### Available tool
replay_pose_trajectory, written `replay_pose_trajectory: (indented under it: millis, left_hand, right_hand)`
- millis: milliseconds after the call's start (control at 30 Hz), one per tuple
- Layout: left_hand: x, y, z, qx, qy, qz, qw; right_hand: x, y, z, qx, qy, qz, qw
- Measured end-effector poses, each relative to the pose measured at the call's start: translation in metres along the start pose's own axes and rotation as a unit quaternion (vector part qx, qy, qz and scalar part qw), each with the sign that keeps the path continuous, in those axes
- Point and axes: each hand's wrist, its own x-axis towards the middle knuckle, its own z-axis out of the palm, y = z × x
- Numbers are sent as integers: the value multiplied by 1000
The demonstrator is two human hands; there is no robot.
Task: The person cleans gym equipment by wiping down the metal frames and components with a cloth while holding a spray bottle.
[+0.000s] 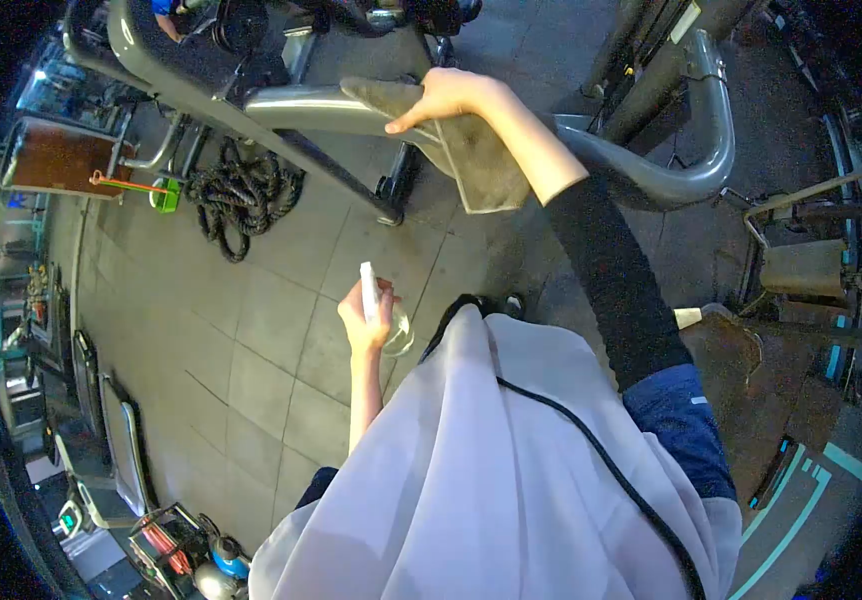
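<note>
Cloth lies on the bar at twelve o'clock, pinched by my right hand; my left hand grips the spray bottle at nine. Looks like wiping; rubbing needs flat cloth.

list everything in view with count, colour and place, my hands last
cloth: one, grey-brown, draped over the curved rail
spray bottle: one, clear with white top, in left hand
curved rail: one, grey, upper centre
rope: black, heaped on floor, upper left; number of ropes unclear
box-like object: one, brown, far upper left
small holder: one, green, beside rope
gym equipment: several, mostly dark or grey, around the edges
ball: one, blue and grey, lower left
floor: tiled, grey
stripes: several, teal, lower right
shirt: one, pale, lower centre
cord: one, black, across shirt
left hand: one, bare, centre-left, holding bottle
right hand: one, bare, upper centre, on cloth
</note>
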Motion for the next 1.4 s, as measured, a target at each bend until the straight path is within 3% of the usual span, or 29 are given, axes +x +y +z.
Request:
replay_pose_trajectory:
  millis: [133, 200, 267, 400, 533, 633, 700, 767, 1000, 1167, 1333, 1400]
  left_hand:
    - [2, 10, -13, -10, 8, -9, 1000]
    - [2, 11, -17, -24, 13, -2, 1000]
    - [9, 7, -19, -18, -14, -18, 1000]
    - [30, 5, -11, -10, -61, 12, 998]
    - [55, 12, 7, 14, -105, 48, 993]
    - [66, 17, 22, 0, -113, 77, 991]
    - [68, 27, 29, 4, -126, 120, 985]
    - [63, 41, 34, -26, -126, 99, 987]
    - [52, 38, 30, -56, -157, 104, 980]
    - [33, 25, 14, 5, -107, 112, 988]
    - [9, 8, -6, -40, -63, 34, 997]
    - [1, 8, -11, -37, -40, -12, 998]
  right_hand:
    - [-46, -5, 24, -130, 224, 9, 966]
    - [-71, 5, 49, -185, 369, -27, 910]
    - [-98, 26, 59, -236, 447, -100, 857]
    - [-170, 89, 58, -319, 451, -79, 830]
    - [-249, 142, 43, -349, 450, 17, 822]
    - [-288, 152, 40, -298, 451, 145, 828]
    - [-291, 154, 40, -282, 458, 134, 833]
    - [-289, 151, 44, -261, 460, 122, 840]
    - [-206, 65, 59, -270, 427, 109, 856]
    - [-117, -7, 67, -250, 421, 74, 869]
    - [-22, -60, 78, -159, 413, -59, 895]
    - [-1, -63, 64, -44, 379, -113, 918]
